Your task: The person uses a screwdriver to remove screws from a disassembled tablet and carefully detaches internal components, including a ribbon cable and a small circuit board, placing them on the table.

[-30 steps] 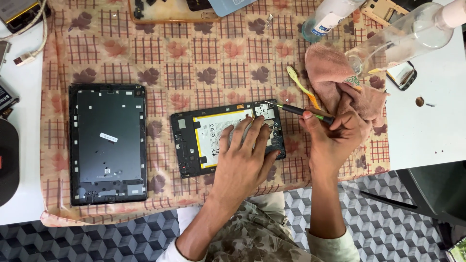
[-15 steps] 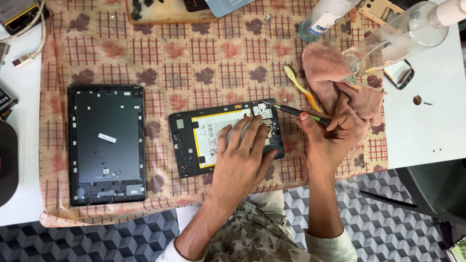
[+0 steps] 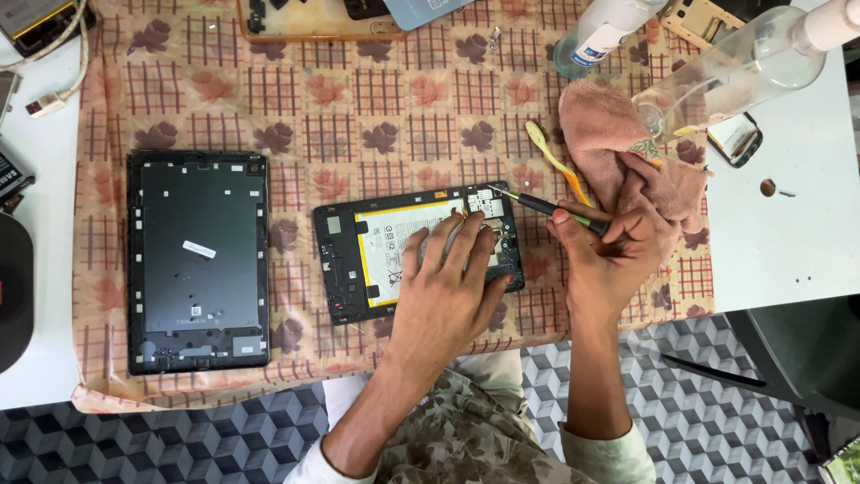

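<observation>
An opened tablet (image 3: 358,255) lies on the patterned cloth with its white and yellow battery showing. My left hand (image 3: 452,287) presses flat on its right half, fingers spread over the battery. My right hand (image 3: 609,255) grips a thin screwdriver (image 3: 537,204) with a black and green shaft. Its tip touches the tablet's upper right corner by the circuit board. The tablet's removed back cover (image 3: 197,260) lies to the left, inner side up.
A pink rag (image 3: 609,143) and a yellow plastic pry tool (image 3: 551,157) lie behind my right hand. Two clear bottles (image 3: 743,67) stand at the back right, a wooden tray (image 3: 313,20) at the back. A small phone (image 3: 735,139) rests on the white table.
My right hand has shifted slightly and the screwdriver tip stays at the tablet's upper right corner. My left hand keeps pressing on the tablet.
</observation>
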